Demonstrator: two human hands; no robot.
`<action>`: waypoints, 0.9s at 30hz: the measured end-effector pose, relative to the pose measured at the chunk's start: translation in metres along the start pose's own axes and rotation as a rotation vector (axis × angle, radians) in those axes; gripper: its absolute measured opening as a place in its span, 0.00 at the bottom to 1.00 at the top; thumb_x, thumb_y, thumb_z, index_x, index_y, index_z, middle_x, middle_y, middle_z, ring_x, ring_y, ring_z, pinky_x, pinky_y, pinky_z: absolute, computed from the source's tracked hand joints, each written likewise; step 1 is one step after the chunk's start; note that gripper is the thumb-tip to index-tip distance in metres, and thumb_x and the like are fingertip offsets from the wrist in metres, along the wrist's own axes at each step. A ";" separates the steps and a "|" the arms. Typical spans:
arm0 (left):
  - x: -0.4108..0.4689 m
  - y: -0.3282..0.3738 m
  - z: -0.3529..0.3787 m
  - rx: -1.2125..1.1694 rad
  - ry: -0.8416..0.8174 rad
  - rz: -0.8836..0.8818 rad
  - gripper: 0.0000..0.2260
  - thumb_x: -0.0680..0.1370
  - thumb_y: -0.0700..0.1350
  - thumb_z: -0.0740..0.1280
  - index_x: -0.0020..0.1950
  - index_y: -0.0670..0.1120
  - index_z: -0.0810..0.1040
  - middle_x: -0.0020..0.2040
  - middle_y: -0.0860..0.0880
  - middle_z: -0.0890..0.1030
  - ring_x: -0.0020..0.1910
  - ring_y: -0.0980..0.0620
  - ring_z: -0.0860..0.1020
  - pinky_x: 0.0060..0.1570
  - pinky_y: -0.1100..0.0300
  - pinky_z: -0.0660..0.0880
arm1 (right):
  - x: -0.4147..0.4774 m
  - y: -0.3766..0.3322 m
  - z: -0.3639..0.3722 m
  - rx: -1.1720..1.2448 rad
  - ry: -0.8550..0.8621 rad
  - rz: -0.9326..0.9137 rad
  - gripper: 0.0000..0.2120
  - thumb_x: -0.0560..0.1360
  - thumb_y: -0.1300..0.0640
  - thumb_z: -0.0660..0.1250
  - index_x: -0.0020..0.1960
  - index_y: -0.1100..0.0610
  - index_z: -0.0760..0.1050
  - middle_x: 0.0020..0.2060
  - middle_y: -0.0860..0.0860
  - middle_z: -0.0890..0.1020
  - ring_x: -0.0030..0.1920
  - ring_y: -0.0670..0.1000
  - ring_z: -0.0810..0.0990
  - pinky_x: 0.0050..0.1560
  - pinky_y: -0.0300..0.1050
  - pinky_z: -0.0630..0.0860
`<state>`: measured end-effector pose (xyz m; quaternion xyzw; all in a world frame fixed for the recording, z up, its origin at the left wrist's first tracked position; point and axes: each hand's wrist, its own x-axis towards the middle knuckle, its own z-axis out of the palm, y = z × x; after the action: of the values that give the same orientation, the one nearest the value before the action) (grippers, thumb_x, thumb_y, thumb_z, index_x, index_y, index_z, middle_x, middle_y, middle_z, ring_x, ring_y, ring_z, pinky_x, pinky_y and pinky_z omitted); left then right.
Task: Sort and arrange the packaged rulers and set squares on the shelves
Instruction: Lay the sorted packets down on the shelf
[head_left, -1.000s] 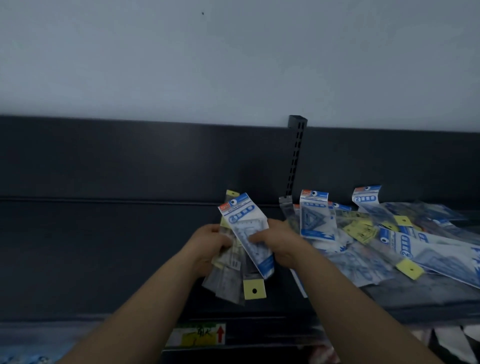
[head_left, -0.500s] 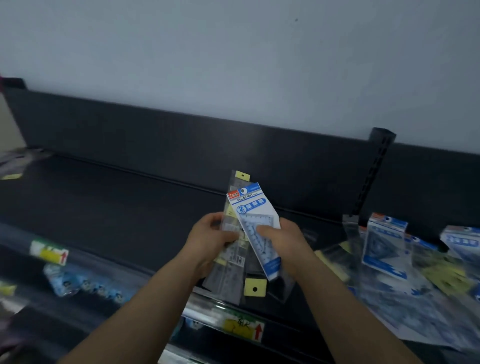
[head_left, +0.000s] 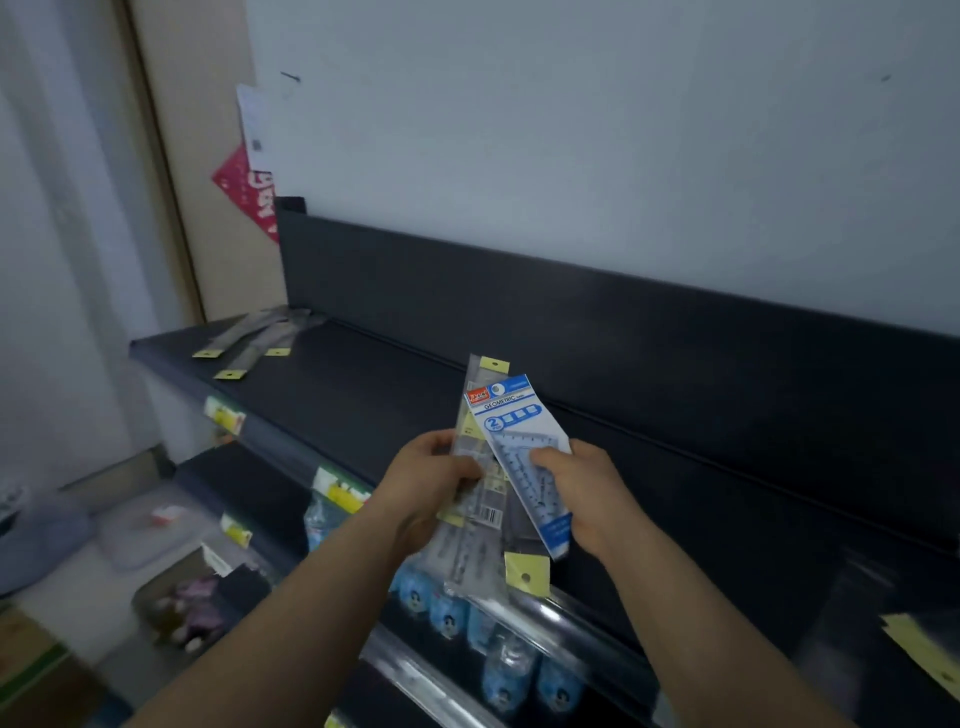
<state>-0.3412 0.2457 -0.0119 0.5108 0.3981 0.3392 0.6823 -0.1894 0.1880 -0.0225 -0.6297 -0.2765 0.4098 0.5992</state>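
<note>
Blue set-square pack (head_left: 522, 447) sits pinched in R hand (head_left: 592, 499); L hand (head_left: 421, 488) fingers curl round clear ruler pkgs (head_left: 470, 548) (yellow hang tabs) over black shelf (head_left: 363, 379).

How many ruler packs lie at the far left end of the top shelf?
3, fanned side by side on the top shelf: left pack, middle pack, right pack. More could lie hidden underneath.

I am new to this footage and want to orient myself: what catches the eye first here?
First, the blue-and-white set square pack at centre, pinched by the right hand in front of the dark shelf. Beside it, the left hand grips a fan of clear ruler packs with yellow tabs. More loose rulers lie at the shelf's far left end.
</note>
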 end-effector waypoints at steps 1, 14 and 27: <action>0.004 0.006 -0.018 0.007 0.015 0.010 0.11 0.74 0.28 0.64 0.53 0.40 0.78 0.43 0.42 0.84 0.35 0.47 0.81 0.41 0.51 0.80 | 0.006 -0.002 0.020 0.000 -0.018 -0.004 0.09 0.75 0.64 0.64 0.54 0.63 0.77 0.44 0.58 0.84 0.37 0.53 0.82 0.35 0.43 0.76; 0.074 0.081 -0.239 0.118 0.161 0.050 0.10 0.74 0.30 0.67 0.53 0.41 0.78 0.44 0.41 0.83 0.41 0.43 0.79 0.52 0.44 0.77 | 0.087 -0.017 0.263 -0.008 -0.097 -0.038 0.08 0.75 0.64 0.62 0.54 0.63 0.76 0.45 0.58 0.83 0.37 0.53 0.82 0.34 0.42 0.75; 0.207 0.109 -0.329 0.151 0.241 0.042 0.15 0.73 0.31 0.69 0.59 0.39 0.76 0.49 0.37 0.82 0.40 0.44 0.80 0.49 0.47 0.79 | 0.226 -0.013 0.372 -0.094 -0.090 -0.056 0.08 0.77 0.61 0.62 0.55 0.62 0.75 0.46 0.57 0.83 0.43 0.55 0.83 0.42 0.47 0.79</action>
<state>-0.5459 0.5934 -0.0006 0.5243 0.4909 0.3814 0.5820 -0.3877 0.5759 -0.0315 -0.6302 -0.3395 0.4071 0.5673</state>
